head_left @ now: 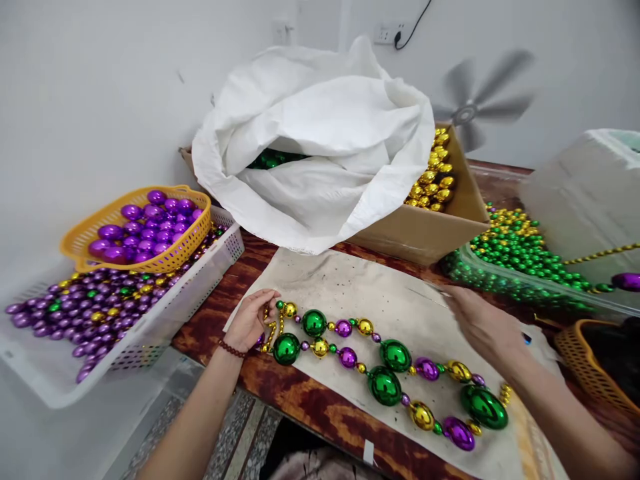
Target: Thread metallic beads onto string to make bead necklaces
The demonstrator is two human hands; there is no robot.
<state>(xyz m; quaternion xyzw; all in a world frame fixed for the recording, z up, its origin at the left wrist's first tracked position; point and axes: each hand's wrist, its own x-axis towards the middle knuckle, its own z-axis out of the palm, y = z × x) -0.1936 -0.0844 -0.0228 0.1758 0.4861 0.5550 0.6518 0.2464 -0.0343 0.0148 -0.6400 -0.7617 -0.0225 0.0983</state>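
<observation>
A bead necklace (385, 385) of big green, purple and gold shiny beads lies in a long double row across a beige cloth (340, 277). At its left end my left hand (253, 321) is closed, thumb and finger pinched on the strand beside a small green bead and short gold bead strings. My right hand (483, 327) is over the right part of the cloth, behind the necklace and apart from it. Its fingers are held together and point left. A thin line shows by the fingertips; whether they grip it is unclear.
A white sack (320, 193) sits on a cardboard box (415, 233) holding gold beads. To the left, a yellow basket (205, 223) of purple balls rests on a white crate (165, 313). Right are a clear bin (530, 283) of green beads, a brown basket (583, 353) and a spinning fan (466, 113).
</observation>
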